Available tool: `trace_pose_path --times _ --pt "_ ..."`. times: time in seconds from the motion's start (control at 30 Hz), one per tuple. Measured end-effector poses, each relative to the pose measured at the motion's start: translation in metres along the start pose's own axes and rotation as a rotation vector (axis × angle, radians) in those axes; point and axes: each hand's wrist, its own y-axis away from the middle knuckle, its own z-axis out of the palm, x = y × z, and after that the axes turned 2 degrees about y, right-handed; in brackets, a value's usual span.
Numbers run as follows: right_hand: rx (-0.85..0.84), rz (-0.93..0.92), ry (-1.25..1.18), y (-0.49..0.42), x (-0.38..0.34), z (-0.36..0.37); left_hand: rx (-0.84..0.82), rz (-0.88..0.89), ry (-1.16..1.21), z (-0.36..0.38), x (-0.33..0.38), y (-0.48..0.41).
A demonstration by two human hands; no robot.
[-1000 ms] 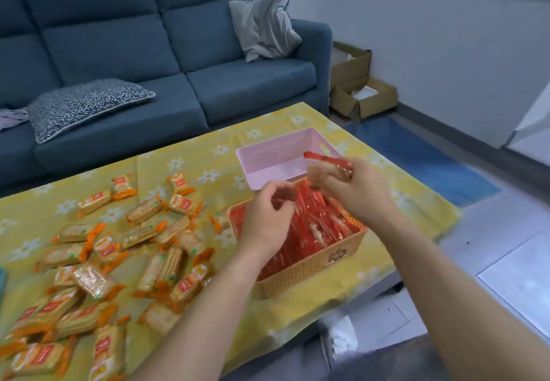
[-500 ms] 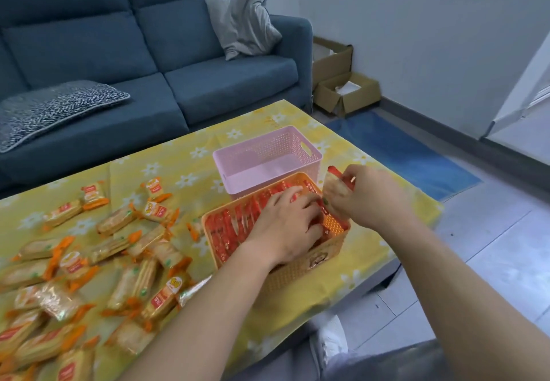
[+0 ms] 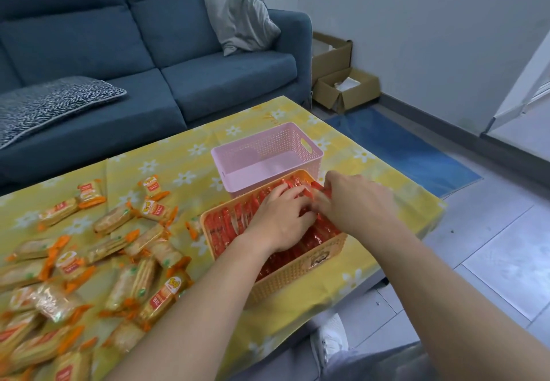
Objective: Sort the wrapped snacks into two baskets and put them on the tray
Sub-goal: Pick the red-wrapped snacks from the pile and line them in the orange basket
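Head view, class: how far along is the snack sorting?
Done: red-wrapped snacks fill the orange basket. In hand: the left hand and right hand reach in among those packets. Left: the pink basket is empty, orange-wrapped cracker packets lie loose on the tablecloth, and no tray is in view.

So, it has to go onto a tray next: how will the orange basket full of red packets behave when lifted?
Probably heavy for its size: the orange basket is packed with red packets. Its perforated plastic walls may flex, so supporting its base seems wise. The packets stand loose and glossy, so tilting could spill some.
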Motion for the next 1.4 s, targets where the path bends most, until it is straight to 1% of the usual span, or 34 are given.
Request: trace_pose_path --times 0.1,0.17,0.2,0.27,0.33,0.4,0.47,0.57,0.67,0.73,0.77,0.8,0.83,0.87,0.9,0.93,0.97,1.0,1.07,1.1,1.17,1.27,1.33,1.4 --pt "-0.010 0.006 0.034 0.001 0.003 0.003 0.042 0.011 -0.002 0.000 0.000 -0.001" --pt "-0.066 0.047 0.004 0.000 0.007 0.006 0.046 0.014 0.016 0.000 0.005 -0.001" --pt "-0.141 0.086 -0.074 -0.002 0.010 0.008 0.041 0.019 0.041 0.000 0.007 -0.001" --pt "-0.336 0.170 -0.346 -0.008 0.017 0.012 0.036 0.037 0.090 0.000 0.009 0.000" --pt "-0.472 0.252 -0.570 -0.011 0.026 0.012 0.048 0.055 0.079 -0.001 0.010 0.002" --pt "-0.545 0.333 -0.706 -0.009 0.031 0.014 0.092 0.075 0.058 -0.001 0.011 0.002" --pt "-0.569 0.364 -0.756 -0.009 0.032 0.018 0.146 0.096 0.066 -0.001 0.016 0.001" --pt "-0.574 0.347 -0.699 -0.010 0.030 0.023 0.181 0.084 0.018 0.002 0.020 0.001" --pt "-0.578 0.321 -0.606 -0.010 0.028 0.026 0.143 0.040 -0.022 0.002 0.023 0.004" --pt "-0.530 0.285 -0.624 -0.013 0.027 0.027 0.123 0.015 0.044 -0.003 0.026 0.009" --pt "-0.502 0.286 -0.680 -0.013 0.026 0.026 0.155 -0.007 0.082 -0.007 0.027 0.016" --pt "-0.482 0.293 -0.742 -0.014 0.024 0.025 0.258 -0.045 0.089 -0.012 0.023 0.025" --pt "-0.471 0.302 -0.787 -0.014 0.022 0.023 0.423 -0.121 0.059 -0.017 0.014 0.035" --pt "-0.465 0.299 -0.796 -0.013 0.019 0.022 0.593 -0.248 0.011 -0.022 0.003 0.048" --pt "-0.466 0.294 -0.780 -0.012 0.016 0.022 0.713 -0.415 -0.019 -0.027 -0.010 0.063" --pt "-0.462 0.290 -0.755 -0.011 0.013 0.023 0.739 -0.582 0.005 -0.030 -0.023 0.076" --pt "-0.448 0.296 -0.727 -0.010 0.010 0.024 0.686 -0.709 0.099 -0.031 -0.035 0.087" --pt "-0.426 0.305 -0.707 -0.009 0.007 0.023 0.593 -0.791 0.258 -0.032 -0.042 0.095" --pt "-0.393 0.303 -0.680 -0.007 0.002 0.019 0.389 -0.864 0.645 -0.035 -0.042 0.107" --pt "-0.380 0.299 -0.672 -0.007 0.000 0.015 0.342 -0.885 0.789 -0.035 -0.040 0.111" --pt "-0.331 0.272 -0.679 -0.004 -0.008 0.005 0.356 -0.902 0.894 -0.038 -0.042 0.119" --pt "-0.232 0.224 -0.767 0.004 -0.022 -0.009 0.455 -0.876 0.989 -0.050 -0.044 0.131" --pt "-0.208 0.208 -0.923 0.006 -0.039 -0.021 0.522 -0.854 1.000 -0.070 -0.051 0.145" --pt "-0.241 0.190 -1.116 0.000 -0.059 -0.027 0.621 -0.853 1.018 -0.093 -0.064 0.164"
